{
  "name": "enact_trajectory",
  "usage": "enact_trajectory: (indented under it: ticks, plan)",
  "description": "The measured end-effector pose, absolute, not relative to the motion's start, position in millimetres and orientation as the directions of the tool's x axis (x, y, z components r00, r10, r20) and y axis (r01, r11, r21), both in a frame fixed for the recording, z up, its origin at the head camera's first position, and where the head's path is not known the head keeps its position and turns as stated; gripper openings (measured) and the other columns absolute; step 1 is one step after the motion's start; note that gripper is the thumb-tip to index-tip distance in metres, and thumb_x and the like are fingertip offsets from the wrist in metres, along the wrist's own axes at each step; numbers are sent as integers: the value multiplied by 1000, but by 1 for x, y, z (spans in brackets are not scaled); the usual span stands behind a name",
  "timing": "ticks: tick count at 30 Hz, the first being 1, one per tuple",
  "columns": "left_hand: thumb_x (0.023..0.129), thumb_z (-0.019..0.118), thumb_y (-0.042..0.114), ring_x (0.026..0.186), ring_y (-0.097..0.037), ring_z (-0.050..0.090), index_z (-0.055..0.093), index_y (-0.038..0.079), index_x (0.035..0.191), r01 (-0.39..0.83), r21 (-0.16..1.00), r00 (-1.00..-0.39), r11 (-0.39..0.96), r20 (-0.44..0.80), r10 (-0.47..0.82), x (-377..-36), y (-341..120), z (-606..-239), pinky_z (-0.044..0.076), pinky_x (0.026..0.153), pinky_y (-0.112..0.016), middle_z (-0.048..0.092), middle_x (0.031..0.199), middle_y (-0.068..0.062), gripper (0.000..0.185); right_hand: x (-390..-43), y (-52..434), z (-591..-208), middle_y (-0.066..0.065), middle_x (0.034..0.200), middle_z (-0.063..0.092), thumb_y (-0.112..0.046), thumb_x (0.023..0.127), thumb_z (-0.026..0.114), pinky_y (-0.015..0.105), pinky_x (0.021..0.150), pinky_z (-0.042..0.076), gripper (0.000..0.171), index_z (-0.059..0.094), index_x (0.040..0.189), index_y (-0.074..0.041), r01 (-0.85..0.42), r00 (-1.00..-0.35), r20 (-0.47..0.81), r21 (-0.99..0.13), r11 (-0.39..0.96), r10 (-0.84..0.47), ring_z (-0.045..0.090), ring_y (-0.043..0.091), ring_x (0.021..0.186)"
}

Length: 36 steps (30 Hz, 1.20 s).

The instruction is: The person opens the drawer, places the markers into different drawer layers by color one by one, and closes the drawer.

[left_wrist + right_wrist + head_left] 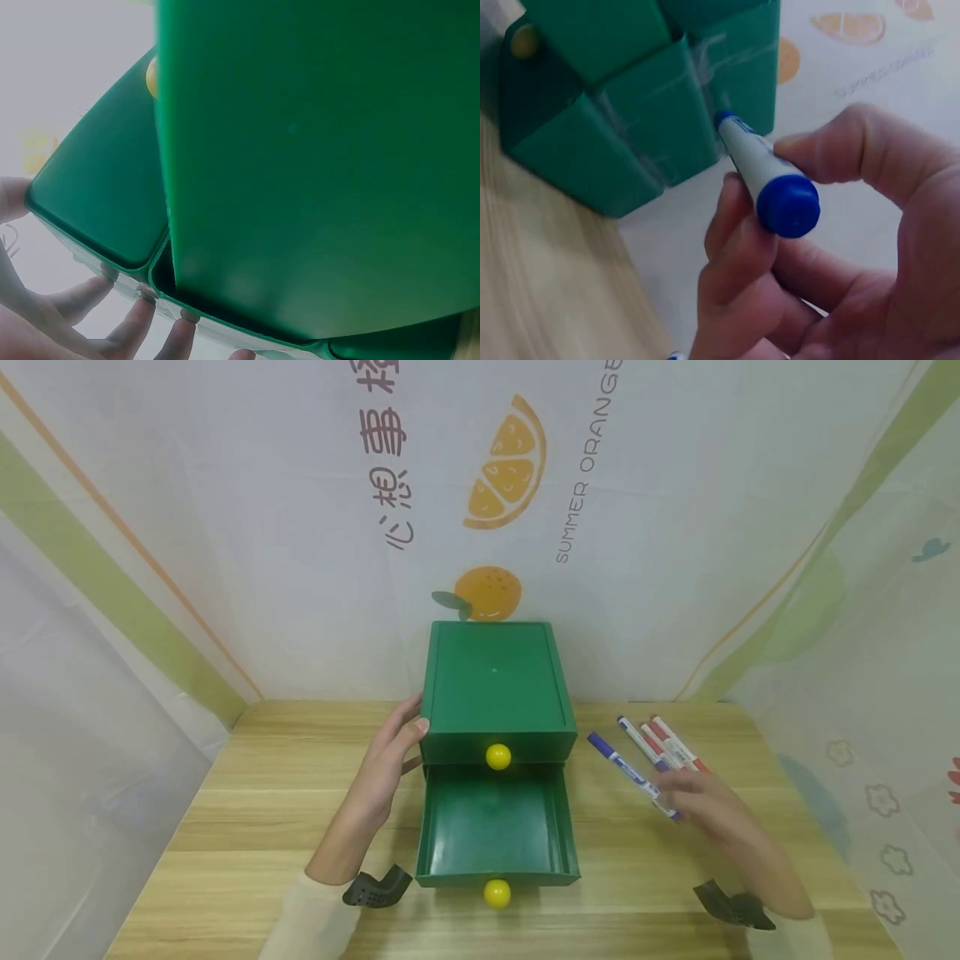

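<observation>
A green drawer unit [495, 681] with yellow knobs stands in the middle of the table. Its lower visible drawer [487, 839] is pulled out, with nothing inside; the drawer above is pushed in. My left hand [375, 777] rests against the unit's left side, thumb near the top edge, fingers spread along the side in the left wrist view. To the right of the unit, my right hand [708, 806] pinches a blue-capped whiteboard marker [757, 161] between thumb and fingers. That marker points toward the unit.
Several more markers, among them a blue one [637, 739] and a red one [678, 743], lie on the wooden table [300, 777] just beyond my right hand. A white printed curtain [300, 527] hangs behind and beside the table.
</observation>
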<state>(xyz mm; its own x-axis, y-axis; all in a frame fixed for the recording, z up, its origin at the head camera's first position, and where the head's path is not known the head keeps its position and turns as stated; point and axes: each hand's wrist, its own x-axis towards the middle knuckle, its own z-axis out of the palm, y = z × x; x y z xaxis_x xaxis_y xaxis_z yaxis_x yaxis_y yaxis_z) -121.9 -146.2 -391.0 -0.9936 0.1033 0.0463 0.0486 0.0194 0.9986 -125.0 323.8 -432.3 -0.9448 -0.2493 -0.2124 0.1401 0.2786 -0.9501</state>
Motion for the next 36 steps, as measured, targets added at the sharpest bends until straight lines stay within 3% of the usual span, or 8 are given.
enact_trajectory:
  ticks: [3,6,8,14,17,24,29,36]
  plan:
    - [115,48,34,160,-41,29,33,11,173,49,999,-994,18,47,103,-121,-146,-391,32,121,-77,31,175,-14,64,-118,324,-424,6,108,63,6,94,61,25,69,52,24,76,113,7,55,-931,-141,-966,251,-336,58,15,88]
    - [115,49,34,160,-41,29,33,10,173,49,999,-993,15,48,104,-121,-147,-391,32,121,-76,31,175,-13,64,-112,323,-416,1,100,68,10,93,59,24,65,51,36,81,109,-13,-32,-898,-62,-978,205,-435,59,11,80]
    - [115,49,34,160,-41,29,33,10,173,50,999,-993,15,48,104,-121,-147,-390,32,121,-76,31,175,-13,64,-108,320,-410,-2,97,70,11,92,60,24,65,51,41,82,109,-18,-81,-875,-22,-978,192,-484,60,11,81]
    - [115,49,34,160,-41,29,33,10,172,56,998,-993,15,54,103,-121,-148,-390,33,121,-76,31,175,-13,64,-100,301,-390,-3,101,77,6,93,65,31,71,53,26,78,115,2,-169,-832,4,-954,246,-555,65,16,89]
    - [115,48,34,160,-41,30,33,10,172,56,998,-993,15,54,104,-121,-147,-391,32,121,-77,31,175,-14,63,-100,288,-383,-1,100,78,7,94,66,31,72,56,24,76,115,5,-189,-807,4,-949,252,-591,67,17,87]
    - [115,49,34,159,-41,30,33,10,173,46,999,-993,6,45,105,-122,-146,-391,32,121,-77,31,175,-14,65,-101,251,-369,1,94,78,6,93,73,31,69,61,20,80,110,-3,-291,-775,49,-912,287,-630,70,15,82]
    - [114,49,35,159,-41,31,33,11,173,46,999,-994,9,44,102,-122,-146,-391,32,121,-77,32,175,-13,65,-103,224,-358,-7,88,75,-4,92,81,28,65,57,17,82,105,-14,-383,-762,41,-833,399,-646,66,13,77]
    - [114,49,36,158,-42,33,33,12,173,44,999,-994,16,43,102,-123,-147,-391,33,120,-77,32,175,-13,66,-108,190,-349,-14,82,67,-12,89,81,28,64,55,13,81,101,-17,-464,-743,11,-729,504,-669,62,10,74]
